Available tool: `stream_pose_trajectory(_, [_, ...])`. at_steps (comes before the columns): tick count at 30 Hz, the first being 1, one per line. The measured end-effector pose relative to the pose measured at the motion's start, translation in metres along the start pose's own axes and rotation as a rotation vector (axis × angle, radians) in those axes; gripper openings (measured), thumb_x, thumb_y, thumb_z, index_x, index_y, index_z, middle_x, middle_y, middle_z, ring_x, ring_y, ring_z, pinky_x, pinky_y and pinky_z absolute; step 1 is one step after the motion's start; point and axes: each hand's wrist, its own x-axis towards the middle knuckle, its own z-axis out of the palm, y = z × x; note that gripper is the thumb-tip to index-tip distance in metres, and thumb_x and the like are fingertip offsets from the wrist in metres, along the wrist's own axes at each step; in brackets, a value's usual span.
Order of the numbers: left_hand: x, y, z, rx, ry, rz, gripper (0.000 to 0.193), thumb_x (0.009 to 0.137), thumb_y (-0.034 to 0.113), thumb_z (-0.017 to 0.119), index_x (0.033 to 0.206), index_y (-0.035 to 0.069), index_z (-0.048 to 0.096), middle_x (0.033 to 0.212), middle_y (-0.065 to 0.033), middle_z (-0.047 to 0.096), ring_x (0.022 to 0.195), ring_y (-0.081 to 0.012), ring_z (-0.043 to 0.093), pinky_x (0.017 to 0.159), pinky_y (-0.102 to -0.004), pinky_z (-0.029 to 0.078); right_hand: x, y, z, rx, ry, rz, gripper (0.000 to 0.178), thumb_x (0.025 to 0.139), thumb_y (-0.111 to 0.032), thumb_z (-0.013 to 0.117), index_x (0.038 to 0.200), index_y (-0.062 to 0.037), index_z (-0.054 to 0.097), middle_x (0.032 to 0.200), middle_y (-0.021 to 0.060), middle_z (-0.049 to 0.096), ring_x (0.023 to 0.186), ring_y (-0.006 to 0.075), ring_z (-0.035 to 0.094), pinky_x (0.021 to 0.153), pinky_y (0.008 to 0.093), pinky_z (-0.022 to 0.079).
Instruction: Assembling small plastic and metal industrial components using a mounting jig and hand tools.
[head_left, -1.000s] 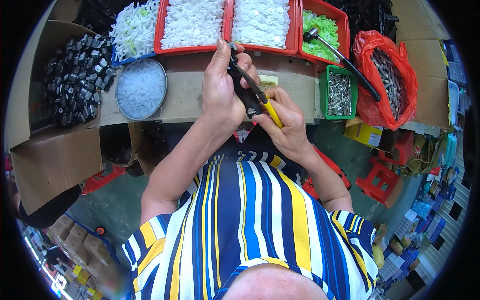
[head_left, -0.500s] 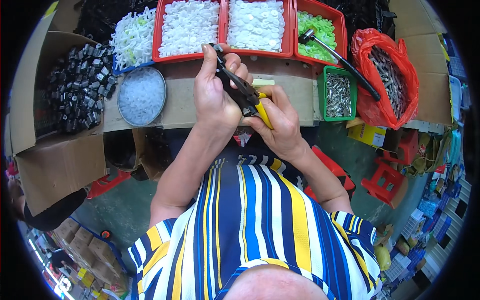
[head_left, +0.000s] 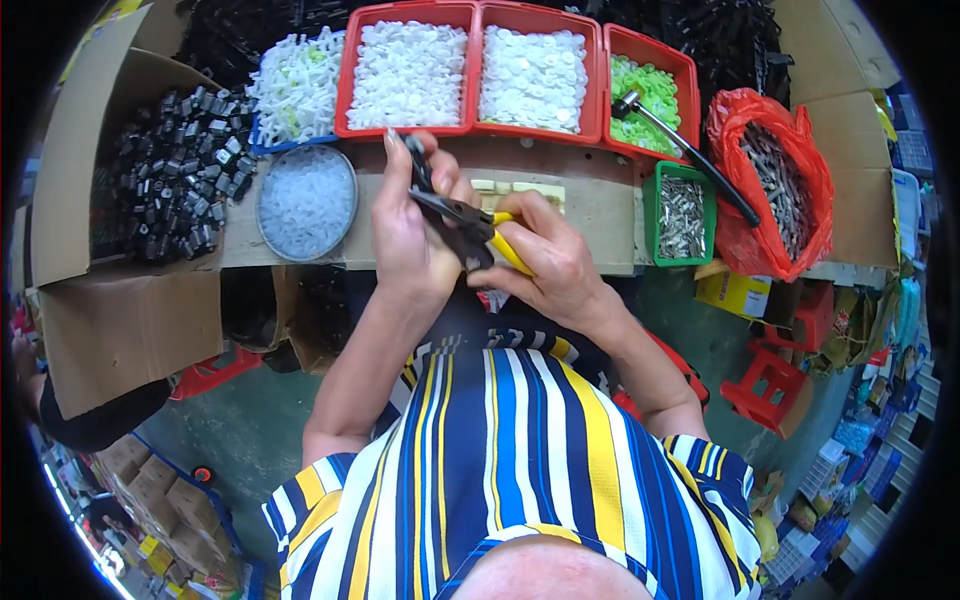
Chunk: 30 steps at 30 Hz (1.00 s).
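Note:
My left hand (head_left: 400, 238) is wrapped round a long black plastic part (head_left: 463, 248), held at a slant above the bench's near edge. Closed on yellow-handled pliers (head_left: 482, 226), my right hand (head_left: 556, 258) sits at the lower right of that part. The dark jaws of the pliers point up and left across the black part, toward my left fingers. Whether they grip anything is hard to make out. Between my hands and the bins, small pale yellow blocks (head_left: 540, 190) lie on the bench (head_left: 600, 215).
Red bins (head_left: 537, 133) at the back hold white and green pieces. Leftward are a round tin (head_left: 352, 215) of clear pieces and a cardboard box (head_left: 130, 320) of black parts. To the right are a green tray (head_left: 652, 232), a red bag (head_left: 735, 130) and a hammer (head_left: 718, 178).
The pliers have tilted, their jaws lying flatter and more to the left across the black part. The whole view has shifted slightly, with the bins lower in the picture.

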Motion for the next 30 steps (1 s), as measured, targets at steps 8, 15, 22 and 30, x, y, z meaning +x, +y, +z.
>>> stream_pose_trajectory(8, [-0.092, 0.085, -0.087, 1.162, 0.275, -0.148, 0.023, 0.101, 0.024, 0.055, 0.099, 0.002, 0.059, 0.068, -0.0016, 0.053, 0.058, -0.0099, 0.052, 0.051, -0.0246, 0.04, -0.046, 0.069, -0.046, -0.467, 0.044, 0.232, 0.031, 0.08, -0.025, 0.077, 0.091, 0.0012, 0.065, 0.1, 0.0164, 0.059, 0.089, 0.035, 0.06, 0.074, 0.043, 0.049])
stream_pose_trajectory(15, [-0.124, 0.13, -0.143, 1.863, 0.426, 0.169, 0.017, 0.088, 0.009, 0.069, 0.098, -0.005, 0.068, 0.085, -0.0127, 0.067, 0.07, -0.0193, 0.063, 0.065, -0.0315, 0.049, -0.035, 0.073, -0.06, -0.535, -0.027, 0.266, 0.029, 0.081, -0.018, 0.075, 0.101, 0.0001, 0.064, 0.111, 0.0147, 0.059, 0.1, 0.0332, 0.059, 0.083, 0.0423, 0.047])
stream_pose_trajectory(22, [-0.05, 0.176, -0.127, 2.281, 0.337, 0.608, 0.02, 0.086, 0.0, 0.063, 0.106, -0.002, 0.065, 0.098, -0.0173, 0.063, 0.089, -0.0344, 0.06, 0.08, -0.0403, 0.049, 0.052, 0.067, -0.063, -0.573, 0.031, -0.027, 0.013, 0.086, -0.011, 0.07, 0.092, -0.0003, 0.066, 0.096, 0.0127, 0.062, 0.091, 0.0288, 0.062, 0.078, 0.0405, 0.049])
stream_pose_trajectory(30, [-0.008, 0.195, -0.149, 2.564, 0.276, 0.696, 0.031, 0.082, 0.0, 0.066, 0.112, 0.001, 0.061, 0.103, -0.0169, 0.06, 0.104, -0.037, 0.054, 0.09, -0.0438, 0.046, 0.213, 0.159, -0.032, -0.59, -0.025, -0.205, 0.021, 0.086, 0.004, 0.062, 0.104, -0.0034, 0.07, 0.102, 0.015, 0.065, 0.095, 0.0334, 0.066, 0.081, 0.0388, 0.055])
